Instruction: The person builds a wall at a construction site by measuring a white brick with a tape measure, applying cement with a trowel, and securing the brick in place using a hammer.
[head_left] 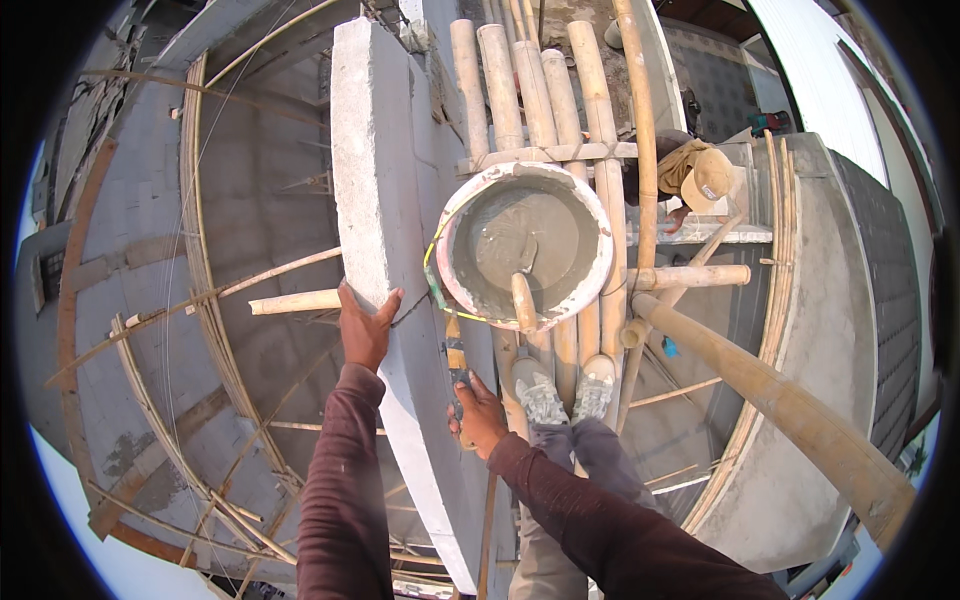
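Observation:
My left hand [366,330] rests on the edge of a pale grey wall [376,200], thumb spread from the fingers. Lower down, beside the wall's right face, my right hand [478,415] is closed around a narrow tool [455,350] with a dark grip and a yellow-brown and dark upper part; its kind I cannot make out. Ahead of that hand stands a round bucket [603,215] of wet grey mortar [490,240]. A trowel [523,300] leans in it, its wooden handle over the near rim and its blade partly sunk in the mortar.
Under my shoes [540,392] lies a platform of bamboo poles [590,80]. A thick bamboo pole [790,415] slants across the right side. Below at the right, a person in a tan cap [706,180] is bent over. Bamboo scaffolding [200,290] spans the drop left of the wall.

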